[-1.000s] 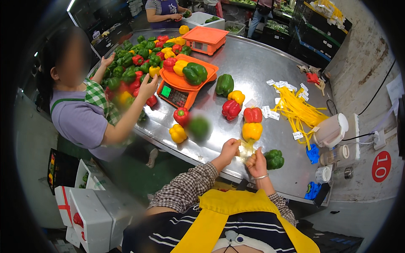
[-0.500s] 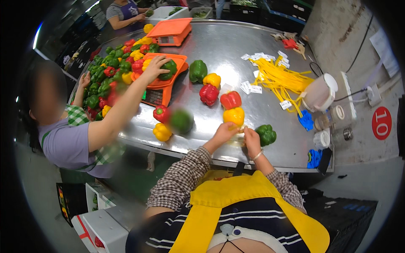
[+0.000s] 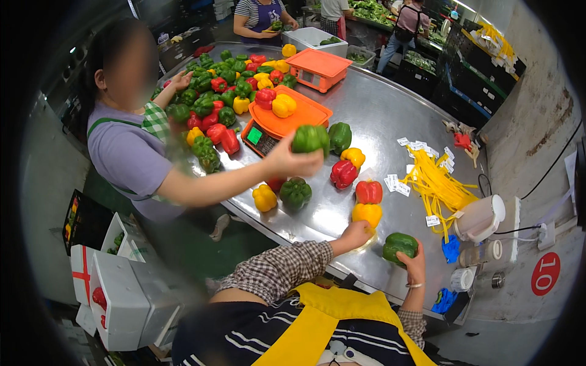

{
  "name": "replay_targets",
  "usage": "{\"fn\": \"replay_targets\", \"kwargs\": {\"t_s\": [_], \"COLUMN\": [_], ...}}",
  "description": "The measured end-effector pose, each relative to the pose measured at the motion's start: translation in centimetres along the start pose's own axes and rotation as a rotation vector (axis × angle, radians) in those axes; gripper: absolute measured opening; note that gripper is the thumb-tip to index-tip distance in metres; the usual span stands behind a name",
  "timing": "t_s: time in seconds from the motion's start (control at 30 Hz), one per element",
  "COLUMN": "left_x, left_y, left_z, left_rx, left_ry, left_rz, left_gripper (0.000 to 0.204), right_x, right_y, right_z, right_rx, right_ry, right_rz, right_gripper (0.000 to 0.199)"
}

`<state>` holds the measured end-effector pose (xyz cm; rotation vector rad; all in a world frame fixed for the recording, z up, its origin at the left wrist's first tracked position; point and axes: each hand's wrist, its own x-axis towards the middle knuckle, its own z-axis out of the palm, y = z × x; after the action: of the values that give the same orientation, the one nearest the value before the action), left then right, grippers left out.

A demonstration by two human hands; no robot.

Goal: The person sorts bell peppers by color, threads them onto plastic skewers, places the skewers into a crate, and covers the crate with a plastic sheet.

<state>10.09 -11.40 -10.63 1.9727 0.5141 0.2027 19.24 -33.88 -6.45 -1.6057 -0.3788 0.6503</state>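
My right hand (image 3: 415, 266) is wrapped round a green bell pepper (image 3: 400, 247) near the table's front edge. My left hand (image 3: 355, 235) has its fingers closed just in front of a yellow bell pepper (image 3: 367, 215); what they pinch is too small to make out, though something clear and shiny shows beside them. A red bell pepper (image 3: 368, 191) touches the yellow one's far side. Farther left, a second red pepper (image 3: 343, 175) and a yellow pepper (image 3: 353, 157) lie together. A co-worker's hand (image 3: 296, 160) holds another green pepper (image 3: 311, 139) above the table.
An orange scale (image 3: 305, 116) bears a red and a yellow pepper; a second scale (image 3: 317, 66) stands behind it. Mixed peppers (image 3: 226, 85) are heaped at the far left. Yellow tagged straps (image 3: 434, 183), a pitcher (image 3: 480, 218) and jars (image 3: 481, 253) line the right side.
My right hand has left the spot beside my left hand and taken hold of the green pepper. The co-worker's hand has lifted a green pepper off the scale toward me. My view has shifted.
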Motion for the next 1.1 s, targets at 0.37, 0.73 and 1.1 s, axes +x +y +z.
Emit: {"fn": "replay_targets", "kwargs": {"t_s": [0.37, 0.73, 1.1], "left_x": [0.7, 0.9, 0.7], "left_y": [-1.7, -1.4, -0.2], "left_z": [0.3, -0.2, -2.4], "left_rx": [-0.151, -0.308, -0.714], "left_ry": [-0.041, -0.122, -0.389], "left_rz": [-0.02, -0.101, -0.277], "left_gripper": [0.027, 0.028, 0.017], "right_x": [-4.9, -5.5, -4.1], "right_y": [-7.9, -6.2, -0.7], "right_z": [10.6, 12.2, 11.9], "right_rx": [0.323, 0.553, 1.032], "right_ry": [-0.863, -0.807, -0.472], "right_rz": [0.1, 0.186, 0.216], "right_gripper": [0.1, 0.087, 0.083]}}
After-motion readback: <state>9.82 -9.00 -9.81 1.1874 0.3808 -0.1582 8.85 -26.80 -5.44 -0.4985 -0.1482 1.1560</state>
